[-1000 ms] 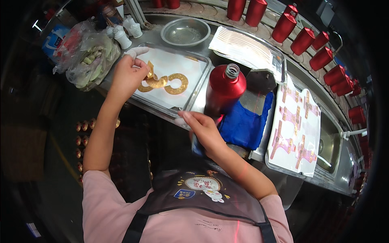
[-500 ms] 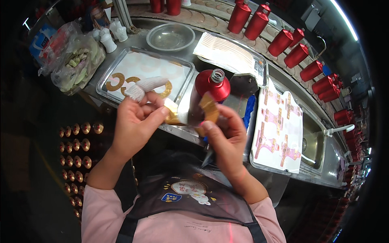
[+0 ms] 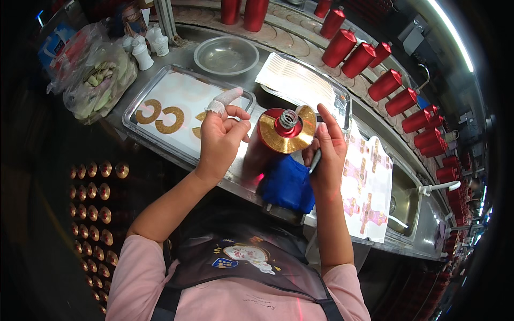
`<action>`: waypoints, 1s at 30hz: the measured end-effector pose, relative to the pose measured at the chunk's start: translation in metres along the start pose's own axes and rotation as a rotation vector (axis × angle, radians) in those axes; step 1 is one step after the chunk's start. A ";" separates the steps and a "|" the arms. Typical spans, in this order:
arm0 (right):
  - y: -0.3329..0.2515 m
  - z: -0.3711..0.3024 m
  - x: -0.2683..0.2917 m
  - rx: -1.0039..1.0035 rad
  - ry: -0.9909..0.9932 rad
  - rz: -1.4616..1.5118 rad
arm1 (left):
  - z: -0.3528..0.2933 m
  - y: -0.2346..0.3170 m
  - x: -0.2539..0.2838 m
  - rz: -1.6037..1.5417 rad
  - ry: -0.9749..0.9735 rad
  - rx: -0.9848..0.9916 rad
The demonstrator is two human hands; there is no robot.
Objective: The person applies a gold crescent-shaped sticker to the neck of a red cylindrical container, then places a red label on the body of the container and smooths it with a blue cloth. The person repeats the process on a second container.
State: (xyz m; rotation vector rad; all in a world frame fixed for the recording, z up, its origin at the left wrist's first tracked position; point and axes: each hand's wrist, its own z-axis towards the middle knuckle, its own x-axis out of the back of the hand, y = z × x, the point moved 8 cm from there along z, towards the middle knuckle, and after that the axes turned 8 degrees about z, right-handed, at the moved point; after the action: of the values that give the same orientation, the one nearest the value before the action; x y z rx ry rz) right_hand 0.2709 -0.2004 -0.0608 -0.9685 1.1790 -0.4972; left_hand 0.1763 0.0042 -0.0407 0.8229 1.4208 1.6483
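Note:
A red bottle (image 3: 258, 155) with a bare threaded metal neck stands upright before me. Around its shoulder lies a curved gold label (image 3: 282, 142). My left hand (image 3: 222, 136) is raised at the bottle's left, holding nothing, its index finger stretched out in a white cover. At the right side, my right hand (image 3: 329, 152) is by the label's edge, index finger pointing up. Its lower fingers curl round a slim grey tool (image 3: 316, 159), partly hidden. A blue cloth (image 3: 289, 184) is in front of the bottle. C-shaped gold labels (image 3: 170, 120) lie on a white sheet in a metal tray (image 3: 131, 109).
Behind the trays is a round metal bowl (image 3: 226, 55). Pink-and-gold label sheets (image 3: 369, 187) lie beside a sink (image 3: 415, 198) on the right. Red bottles (image 3: 340, 48) line a curved conveyor at the back. A plastic bag (image 3: 99, 88) and white bottles (image 3: 142, 55) stand at left.
The gold label held between both hands is now around the bottle's shoulder. Both hands have let go of it and moved up beside the bottle. The blue cloth shows more fully.

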 end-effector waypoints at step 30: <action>0.000 -0.004 -0.021 -0.010 -0.119 -0.116 | -0.022 -0.016 -0.040 -0.268 -0.178 0.070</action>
State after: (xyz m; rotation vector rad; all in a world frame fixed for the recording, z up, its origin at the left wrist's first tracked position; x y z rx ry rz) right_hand 0.2595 -0.1856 -0.0497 -1.0656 1.0233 -0.5191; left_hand 0.1787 -0.0409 -0.0592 0.7610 1.4022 1.2984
